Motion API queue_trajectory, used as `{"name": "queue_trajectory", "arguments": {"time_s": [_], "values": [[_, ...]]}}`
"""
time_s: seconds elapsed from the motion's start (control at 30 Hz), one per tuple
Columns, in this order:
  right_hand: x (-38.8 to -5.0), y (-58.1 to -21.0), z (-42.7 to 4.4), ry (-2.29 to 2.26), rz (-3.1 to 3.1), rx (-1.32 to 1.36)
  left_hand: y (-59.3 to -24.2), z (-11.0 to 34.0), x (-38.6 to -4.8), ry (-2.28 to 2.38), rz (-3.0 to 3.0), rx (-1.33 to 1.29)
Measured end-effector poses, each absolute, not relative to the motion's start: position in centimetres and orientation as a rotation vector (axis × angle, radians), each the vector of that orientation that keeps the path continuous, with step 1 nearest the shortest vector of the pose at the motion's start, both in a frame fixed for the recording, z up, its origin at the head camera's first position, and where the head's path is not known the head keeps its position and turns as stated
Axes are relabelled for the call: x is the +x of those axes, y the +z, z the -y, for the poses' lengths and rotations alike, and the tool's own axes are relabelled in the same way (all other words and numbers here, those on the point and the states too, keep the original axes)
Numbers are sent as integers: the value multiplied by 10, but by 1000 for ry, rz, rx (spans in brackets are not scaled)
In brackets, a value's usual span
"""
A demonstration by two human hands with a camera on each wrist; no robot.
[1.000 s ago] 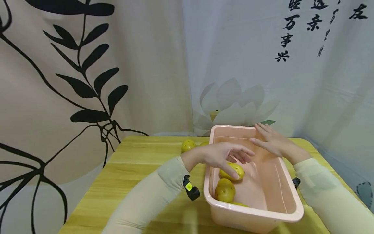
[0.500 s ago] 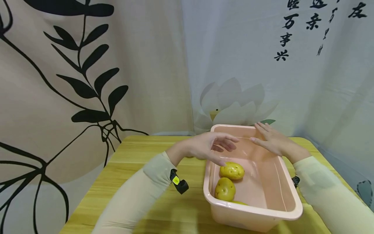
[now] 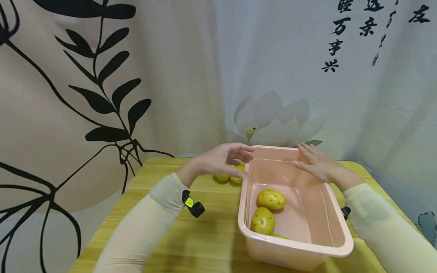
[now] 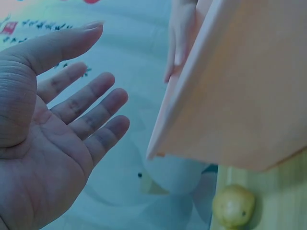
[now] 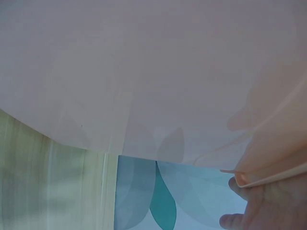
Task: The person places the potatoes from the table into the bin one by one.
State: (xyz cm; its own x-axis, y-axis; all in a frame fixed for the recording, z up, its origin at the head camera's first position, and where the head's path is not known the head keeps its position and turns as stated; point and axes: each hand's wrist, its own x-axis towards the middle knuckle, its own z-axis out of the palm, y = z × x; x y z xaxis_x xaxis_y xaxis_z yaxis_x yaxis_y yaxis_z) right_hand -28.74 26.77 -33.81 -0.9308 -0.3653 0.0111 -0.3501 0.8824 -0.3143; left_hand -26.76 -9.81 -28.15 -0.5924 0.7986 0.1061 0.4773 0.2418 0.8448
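A pale pink plastic basin (image 3: pixel 295 248) stands on the table. Inside lie two yellow potatoes, one farther back (image 3: pixel 271 199) and one nearer (image 3: pixel 263 221); a sliver of a third potato (image 3: pixel 280 236) shows above the near rim. My left hand (image 3: pixel 218 161) is outside the basin's left rim, its fingers loosely bent and, in the left wrist view, its palm (image 4: pixel 53 143) holding nothing. Behind and below it are potatoes (image 3: pixel 237 179) on the table, partly hidden by the hand. My right hand (image 3: pixel 315 165) rests on the basin's far right rim with extended fingers.
The wooden table (image 3: pixel 160 212) extends to the left of the basin. A printed curtain (image 3: pixel 177 76) hangs right behind the table's far edge and along the right side. Each wrist wears a dark strap, the left one a small camera (image 3: pixel 196 208).
My left hand has moved left from above the basin to outside its left rim, staying empty. The right hand stays on the rim. The potatoes in the basin lie as before.
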Motion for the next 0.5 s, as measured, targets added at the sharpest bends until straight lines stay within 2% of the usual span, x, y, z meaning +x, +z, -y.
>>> {"name": "queue_trajectory", "arguments": {"time_s": [0.5], "values": [[-288, -338, -270, -481, -3002, -588, -299, 137, -292, 1417, -2228, 999]]}}
